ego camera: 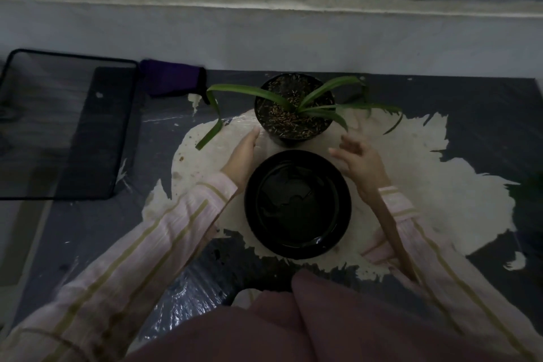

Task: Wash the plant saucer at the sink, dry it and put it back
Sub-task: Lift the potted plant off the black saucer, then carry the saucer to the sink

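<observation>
Now saucer (296,250) lies between left hand (245,150) and right hand (361,161), on the near side of pot (293,138); both grips spread, empty.

So the saucer (297,204) is down flat, with the potted plant (293,109) just behind it, not on it. The left hand (245,153) is by its far-left rim and the right hand (360,163) by its far-right rim. A mesh tray (58,126) lies well off to the saucer's left, and a folded cloth (170,78) is behind-left.

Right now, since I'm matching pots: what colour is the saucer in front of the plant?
The saucer is glossy black, shown best in the head view.
</observation>
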